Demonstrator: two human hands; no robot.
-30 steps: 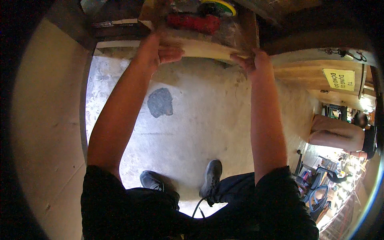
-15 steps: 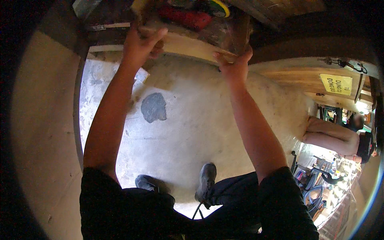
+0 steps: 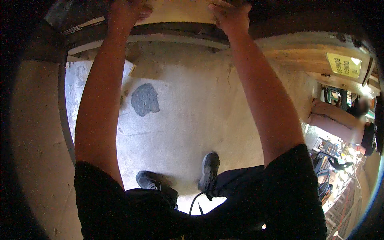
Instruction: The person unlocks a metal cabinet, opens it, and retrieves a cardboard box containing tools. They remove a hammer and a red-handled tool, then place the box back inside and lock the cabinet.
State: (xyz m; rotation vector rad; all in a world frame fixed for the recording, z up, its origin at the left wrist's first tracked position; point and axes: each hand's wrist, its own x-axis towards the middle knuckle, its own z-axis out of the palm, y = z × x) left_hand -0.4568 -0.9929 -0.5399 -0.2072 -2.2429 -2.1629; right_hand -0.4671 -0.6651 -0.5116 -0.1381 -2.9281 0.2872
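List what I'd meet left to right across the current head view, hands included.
Tan surface → left hand → pale board → right hand → yellow sign.

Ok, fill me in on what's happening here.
A person has the left grip and the right grip at opposite ends of a pale wooden board; the picture's upper edge cuts off the rest. Below lies a floor with a dark grey patch. Another person is off to the right.
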